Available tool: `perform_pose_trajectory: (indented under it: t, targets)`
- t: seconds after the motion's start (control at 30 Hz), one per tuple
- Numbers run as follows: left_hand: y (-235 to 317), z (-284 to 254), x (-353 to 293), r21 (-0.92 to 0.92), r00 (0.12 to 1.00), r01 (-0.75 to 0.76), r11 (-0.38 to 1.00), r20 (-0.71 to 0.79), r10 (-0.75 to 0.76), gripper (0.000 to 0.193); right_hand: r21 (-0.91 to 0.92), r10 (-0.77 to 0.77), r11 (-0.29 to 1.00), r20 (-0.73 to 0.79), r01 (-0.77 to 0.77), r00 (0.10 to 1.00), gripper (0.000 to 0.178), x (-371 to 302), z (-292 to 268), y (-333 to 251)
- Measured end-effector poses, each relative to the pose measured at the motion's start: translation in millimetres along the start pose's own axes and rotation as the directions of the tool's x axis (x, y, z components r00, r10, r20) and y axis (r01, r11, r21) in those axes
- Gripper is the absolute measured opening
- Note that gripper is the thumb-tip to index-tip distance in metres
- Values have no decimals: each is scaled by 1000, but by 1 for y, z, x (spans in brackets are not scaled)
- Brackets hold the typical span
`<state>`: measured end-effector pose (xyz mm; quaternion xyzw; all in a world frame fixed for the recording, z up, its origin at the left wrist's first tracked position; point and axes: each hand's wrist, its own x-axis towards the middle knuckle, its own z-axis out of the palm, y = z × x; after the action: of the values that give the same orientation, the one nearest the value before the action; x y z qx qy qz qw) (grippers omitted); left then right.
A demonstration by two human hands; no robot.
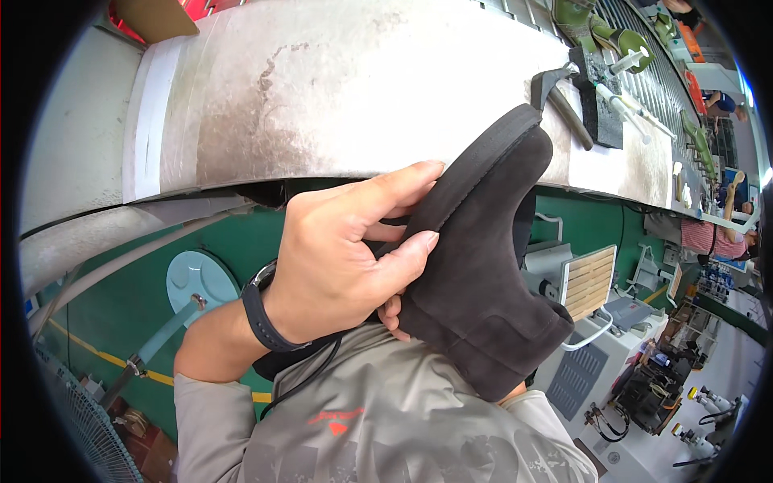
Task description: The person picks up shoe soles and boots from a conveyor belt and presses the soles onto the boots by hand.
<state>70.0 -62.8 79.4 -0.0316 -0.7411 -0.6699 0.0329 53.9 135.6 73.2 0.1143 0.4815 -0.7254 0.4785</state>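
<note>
Worn pale workbench [362,80]. Dark suede ankle boot [479,274], held up at workbench's near edge. Left hand [346,249], grasping boot by outsole [485,158]. Right hand [392,315], mostly hidden; grip impossible to tell. Best handled firmly at outsole, lightly on suede.

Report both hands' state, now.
Left hand: closed, holding the dark boot along its sole.
Right hand: mostly hidden behind the boot; its grip cannot be told.
</note>
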Motion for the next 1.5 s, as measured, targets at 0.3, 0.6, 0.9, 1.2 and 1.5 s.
perform_pose_trajectory:
  t: [0.3,0.6,0.9,1.2,1.5]
  targets:
    - [-4,6,1,7,1000,18,1000,-6,-18,54,5,2,1000,-23,-2,1000,40,6,-3,3]
    - [-3,6,2,6,999,42,999,7,-42,52,2,-13,1000,-35,13,999,40,1,-1,2]
    - [0,-4,11,334,984,-165,928,127,129,68,97,-1,995,44,-3,999,37,-20,0,-13]
    - [25,21,39,86,973,-160,983,180,143,119,105,4,994,108,-15,994,41,-42,14,-35]
    - [27,22,36,101,978,-139,985,170,121,107,173,-18,985,191,-16,981,50,-44,-13,-32]
